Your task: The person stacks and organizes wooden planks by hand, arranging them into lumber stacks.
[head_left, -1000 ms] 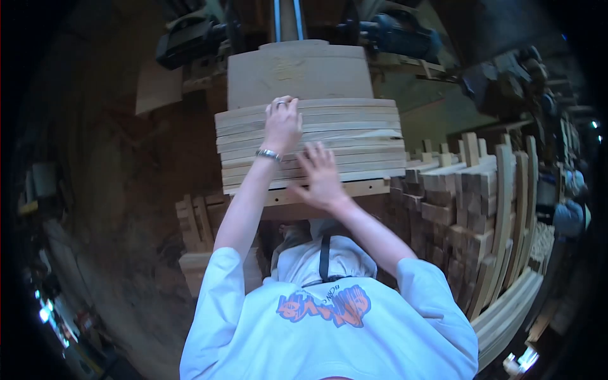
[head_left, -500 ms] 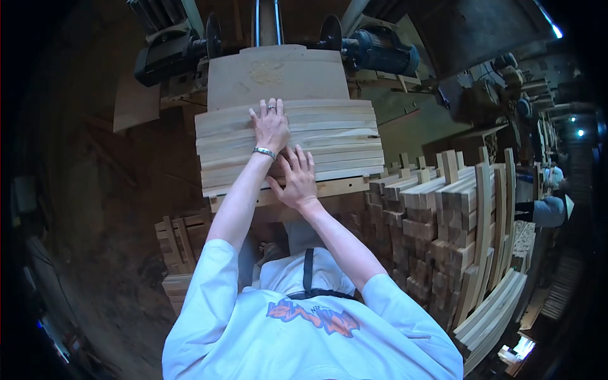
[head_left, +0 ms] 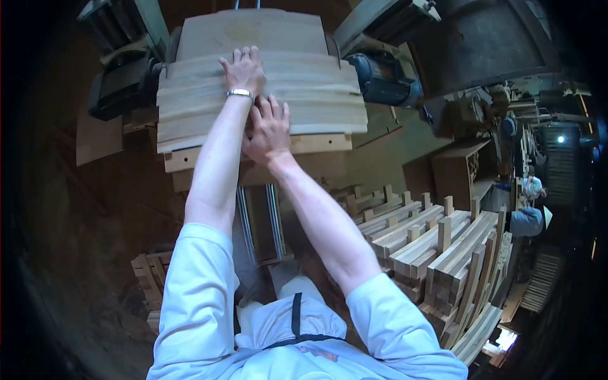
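A row of pale wooden strips (head_left: 316,85) lies side by side across a sliding carriage with a wooden front rail (head_left: 183,158). My left hand (head_left: 245,73), with a bracelet at its wrist, rests flat on the strips toward the far side, fingers spread. Closer to me, my right hand (head_left: 269,133) lies over the near strips and the rail, its fingers stretched forward and slightly apart. Its thumb side is partly hidden near my left wrist. Beyond the strips is a flat board (head_left: 278,31) with some sawdust on it.
A motor (head_left: 123,82) stands left of the carriage and a blue motor (head_left: 386,76) right, with blades beside the strip ends. Metal rails (head_left: 275,221) run beneath. Stacked lumber (head_left: 437,247) is at my right; a person (head_left: 529,218) is farther off.
The carriage and strips have moved forward, away from my body, between the two motors. Both hands have travelled with them, and rails now show below.
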